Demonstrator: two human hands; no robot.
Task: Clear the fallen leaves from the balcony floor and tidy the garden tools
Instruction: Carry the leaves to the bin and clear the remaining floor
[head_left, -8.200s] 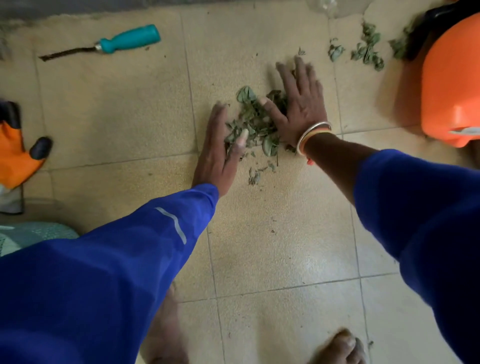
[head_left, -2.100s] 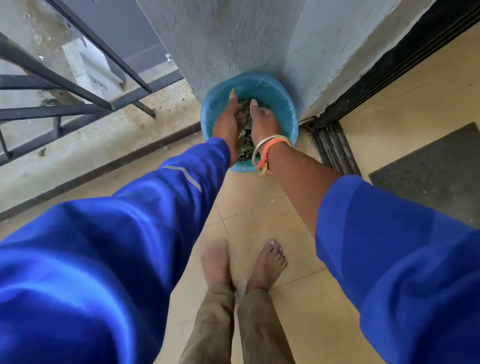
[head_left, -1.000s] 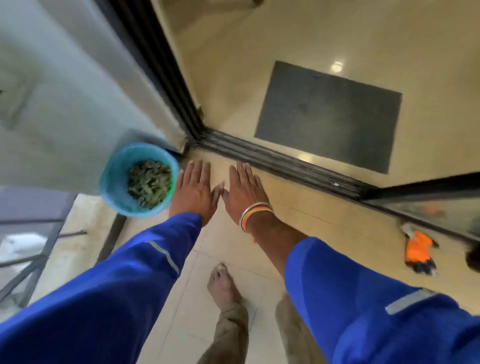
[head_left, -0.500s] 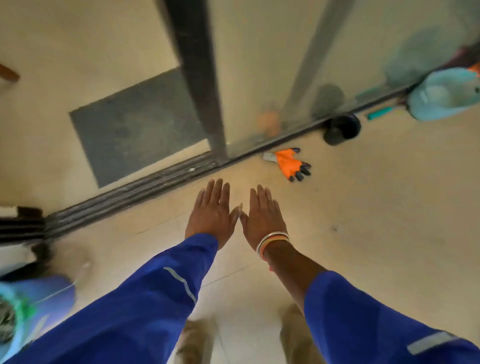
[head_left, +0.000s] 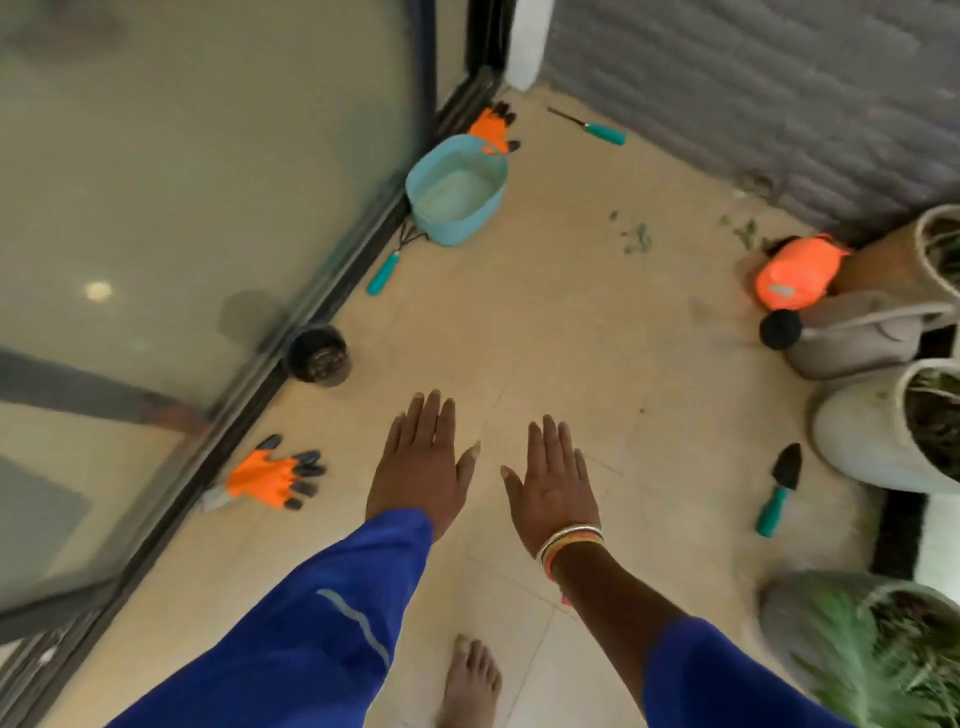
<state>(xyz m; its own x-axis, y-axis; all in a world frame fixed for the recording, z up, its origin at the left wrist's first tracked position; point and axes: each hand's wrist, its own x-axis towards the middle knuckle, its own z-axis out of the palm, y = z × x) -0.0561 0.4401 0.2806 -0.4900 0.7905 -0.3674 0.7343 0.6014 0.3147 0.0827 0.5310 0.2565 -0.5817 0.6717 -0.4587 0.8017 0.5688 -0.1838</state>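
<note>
My left hand and my right hand are held out flat, palms down, empty, above the tiled balcony floor. Small green leaf scraps lie far ahead, and more leaves near the grey wall. One orange glove lies left of my hands by the glass door. A second orange glove sits behind a light blue basket. A teal-handled hand rake lies beside the basket, a teal-handled weeder at the far wall, and a small black trowel at the right.
A sliding glass door runs along the left. A small black pot stands by its track. An orange sprayer, a beige watering can and several potted plants line the right side.
I dropped the gathered leaves into a blue bucket, then turned back along the balcony. Both hands are empty and flat, and the tools, basket and remaining leaves have come into view.
</note>
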